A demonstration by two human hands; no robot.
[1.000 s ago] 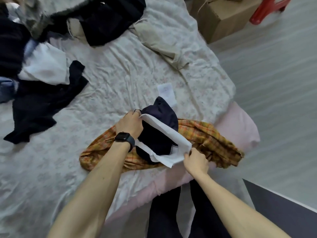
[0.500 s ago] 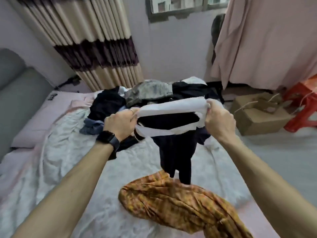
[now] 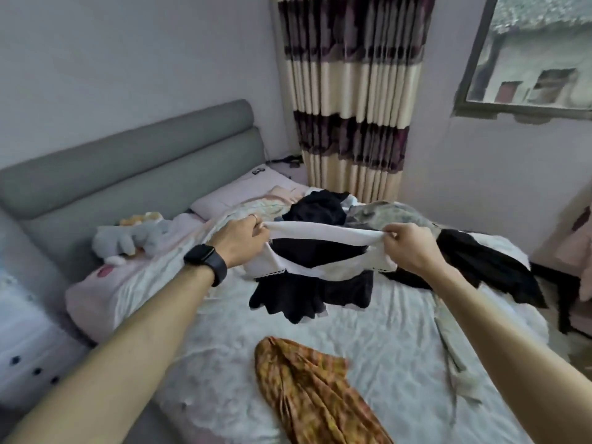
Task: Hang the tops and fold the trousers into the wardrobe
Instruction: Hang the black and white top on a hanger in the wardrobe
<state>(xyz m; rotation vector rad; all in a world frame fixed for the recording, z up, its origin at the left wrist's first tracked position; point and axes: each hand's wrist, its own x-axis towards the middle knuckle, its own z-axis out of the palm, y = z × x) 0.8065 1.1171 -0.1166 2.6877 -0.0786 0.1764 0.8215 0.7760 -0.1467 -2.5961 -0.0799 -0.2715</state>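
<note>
Both hands hold a black top with a wide white collar (image 3: 323, 233) up in the air above the bed (image 3: 368, 354). My left hand (image 3: 243, 238), with a black watch on its wrist, grips the collar's left end. My right hand (image 3: 411, 248) pinches the collar's right end. The collar is stretched flat between them and the black body hangs bunched below. An orange plaid garment (image 3: 310, 392) lies crumpled on the sheet under my arms. More dark and grey clothes (image 3: 323, 208) are heaped behind the held top.
A black garment (image 3: 480, 267) spreads over the bed's right side. A grey plush toy (image 3: 128, 238) and pink pillows lie by the grey headboard (image 3: 128, 174). A striped curtain (image 3: 352, 91) hangs at the back, a window at the upper right. No wardrobe is in view.
Both hands lifted the black and white top off the plaid garment and pulled its collar taut. My view swung up and left, from the bed edge to the headboard and curtain.
</note>
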